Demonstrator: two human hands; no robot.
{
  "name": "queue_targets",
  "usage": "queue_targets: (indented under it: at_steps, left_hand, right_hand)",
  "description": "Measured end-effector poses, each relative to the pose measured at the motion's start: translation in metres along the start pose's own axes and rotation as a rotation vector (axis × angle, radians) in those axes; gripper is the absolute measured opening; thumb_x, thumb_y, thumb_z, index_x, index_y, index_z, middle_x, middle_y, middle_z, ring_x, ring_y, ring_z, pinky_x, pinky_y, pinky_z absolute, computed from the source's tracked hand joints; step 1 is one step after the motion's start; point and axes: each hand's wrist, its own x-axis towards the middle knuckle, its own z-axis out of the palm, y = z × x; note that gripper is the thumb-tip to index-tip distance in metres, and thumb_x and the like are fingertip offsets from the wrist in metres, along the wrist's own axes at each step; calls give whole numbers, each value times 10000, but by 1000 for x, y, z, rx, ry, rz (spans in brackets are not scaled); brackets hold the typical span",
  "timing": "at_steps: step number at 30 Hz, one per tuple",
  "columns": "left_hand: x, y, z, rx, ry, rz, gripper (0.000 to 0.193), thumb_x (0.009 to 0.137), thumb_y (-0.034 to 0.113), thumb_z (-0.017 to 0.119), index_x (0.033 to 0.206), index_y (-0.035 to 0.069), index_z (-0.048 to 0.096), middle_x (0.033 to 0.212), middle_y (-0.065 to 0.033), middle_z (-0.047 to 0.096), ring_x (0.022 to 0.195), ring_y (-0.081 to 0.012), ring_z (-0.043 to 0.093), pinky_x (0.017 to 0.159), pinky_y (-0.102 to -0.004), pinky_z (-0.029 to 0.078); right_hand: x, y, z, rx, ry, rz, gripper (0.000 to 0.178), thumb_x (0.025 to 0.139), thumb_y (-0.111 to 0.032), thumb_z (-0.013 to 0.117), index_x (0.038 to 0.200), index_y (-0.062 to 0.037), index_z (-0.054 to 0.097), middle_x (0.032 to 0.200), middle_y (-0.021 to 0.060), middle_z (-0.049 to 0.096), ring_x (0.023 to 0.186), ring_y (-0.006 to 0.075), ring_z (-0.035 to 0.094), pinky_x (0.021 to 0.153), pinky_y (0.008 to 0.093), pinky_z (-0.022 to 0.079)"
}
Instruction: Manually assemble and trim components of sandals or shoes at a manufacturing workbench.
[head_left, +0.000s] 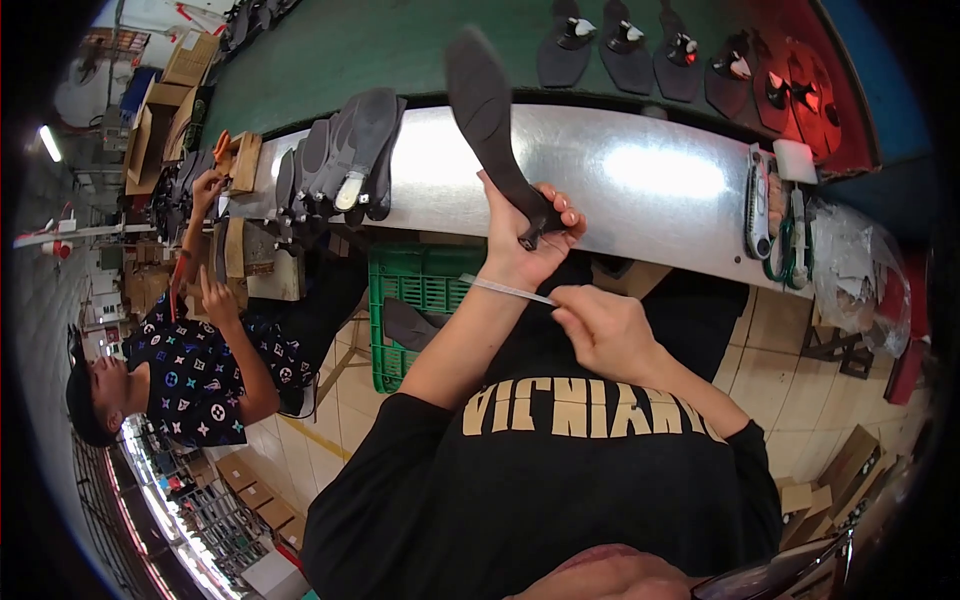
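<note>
My left hand (520, 250) is closed around the narrow heel end of a dark shoe sole (482, 105). The sole stands up from the palm, its broad toe end over the metal bench. Near my left wrist, my right hand (612, 328) pinches a thin, flat, silvery strip (508, 290) that lies across the left forearm; its exact kind I cannot make out. A row of dark soles (362, 140) leans together on the bench to the left, one with a pale heel patch.
Behind the metal bench (570, 150) runs a green conveyor belt (400, 50) carrying soles (568, 50), some under red light. Right: a utility knife (758, 205), scissors (797, 245), a plastic bag (860, 270). A green crate (385, 360) sits below. A co-worker (190, 370) works at left.
</note>
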Motion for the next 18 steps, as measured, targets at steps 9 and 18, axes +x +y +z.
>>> queue_targets:
  at_steps: [9, 18]
  left_hand:
    - [-39, 174, 4, 705, 274, 671, 215, 871, 171, 595, 987, -6, 559, 883, -154, 637, 802, -282, 664, 713, -402, 570]
    - [-87, 335, -11, 1417, 933, 1357, 583, 936, 402, 627, 1297, -50, 559, 1192, -191, 638, 1105, -222, 609, 941, -325, 464]
  right_hand:
    - [3, 31, -47, -11, 212, 318, 97, 945, -47, 547, 972, 18, 614, 705, 76, 588, 576, 114, 497, 556, 252, 405]
    - [4, 68, -72, 11, 358, 444, 162, 930, -37, 560, 1064, 22, 628, 783, 78, 600, 681, 161, 567, 637, 262, 454]
